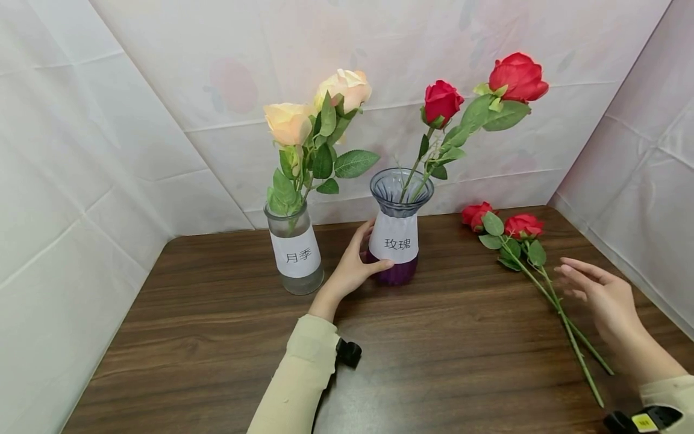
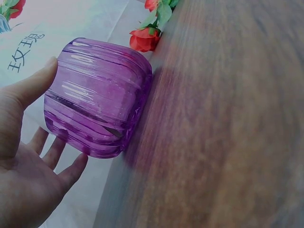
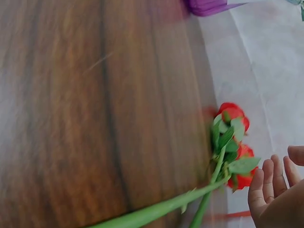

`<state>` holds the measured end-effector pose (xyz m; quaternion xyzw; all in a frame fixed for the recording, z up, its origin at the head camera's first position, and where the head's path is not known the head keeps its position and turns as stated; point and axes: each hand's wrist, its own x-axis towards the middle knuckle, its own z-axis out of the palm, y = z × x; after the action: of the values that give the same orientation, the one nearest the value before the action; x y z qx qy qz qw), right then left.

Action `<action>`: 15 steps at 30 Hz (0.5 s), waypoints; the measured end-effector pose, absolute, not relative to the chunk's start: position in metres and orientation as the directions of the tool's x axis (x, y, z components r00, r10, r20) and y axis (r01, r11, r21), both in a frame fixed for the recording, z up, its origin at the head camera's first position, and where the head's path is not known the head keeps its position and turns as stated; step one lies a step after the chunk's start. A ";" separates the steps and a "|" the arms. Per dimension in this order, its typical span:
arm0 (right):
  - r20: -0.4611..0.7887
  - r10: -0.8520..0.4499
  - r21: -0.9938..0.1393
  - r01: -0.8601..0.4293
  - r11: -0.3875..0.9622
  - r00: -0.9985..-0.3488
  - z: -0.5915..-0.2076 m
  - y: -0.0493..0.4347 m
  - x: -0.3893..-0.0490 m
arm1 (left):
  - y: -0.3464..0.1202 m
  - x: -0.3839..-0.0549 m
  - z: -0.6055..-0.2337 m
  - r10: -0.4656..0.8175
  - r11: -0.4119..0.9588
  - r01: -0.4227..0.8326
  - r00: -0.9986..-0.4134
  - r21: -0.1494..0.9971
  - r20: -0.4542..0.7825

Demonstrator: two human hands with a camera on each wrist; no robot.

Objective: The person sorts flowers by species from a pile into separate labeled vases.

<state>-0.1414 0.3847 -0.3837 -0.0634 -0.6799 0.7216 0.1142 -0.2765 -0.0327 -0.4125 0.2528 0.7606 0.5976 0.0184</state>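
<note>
My left hand (image 1: 351, 270) holds a flared glass vase (image 1: 398, 272) with a purple base and a white paper label. In the left wrist view the thumb lies along the near side of the purple base (image 2: 102, 97), and the other fingers curl round its far side. Two red roses (image 1: 442, 103) stand in this vase, leaning right. On the table two more red roses (image 1: 523, 225) lie with their green stems crossed. Just right of those stems hovers my right hand (image 1: 609, 301), fingers loosely extended and nothing in it.
Left of the held vase stands a clear glass vase (image 1: 303, 283) with a white label and several peach roses (image 1: 290, 123). White cloth (image 1: 228, 169) hangs behind and beside the dark wooden table (image 1: 217, 337).
</note>
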 end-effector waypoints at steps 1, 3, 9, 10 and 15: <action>0.054 0.254 -0.997 -0.066 -0.040 -0.966 -0.386 0.387 -0.141 | -0.033 -0.276 -0.412 0.407 0.157 0.365 -0.870 0.918 0.276; 0.030 0.259 -0.999 -0.037 -0.021 -0.965 -0.390 0.391 -0.142 | -0.033 -0.277 -0.412 0.407 0.157 0.364 -0.871 0.918 0.276; -0.017 0.238 -1.000 0.015 -0.011 -0.971 -0.404 0.403 -0.144 | -0.032 -0.276 -0.412 0.405 0.159 0.357 -0.874 0.920 0.269; -0.025 0.232 -1.000 0.023 -0.012 -0.972 -0.406 0.405 -0.144 | -0.032 -0.276 -0.412 0.407 0.159 0.358 -0.873 0.920 0.270; -0.081 0.193 -0.997 0.083 0.001 -0.978 -0.415 0.412 -0.143 | -0.031 -0.275 -0.411 0.411 0.156 0.357 -0.872 0.921 0.268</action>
<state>-0.1429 0.4125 -0.4148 -0.0976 -0.7063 0.7000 0.0392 -0.2753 -0.0312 -0.4107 0.2524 0.7600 0.5985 0.0226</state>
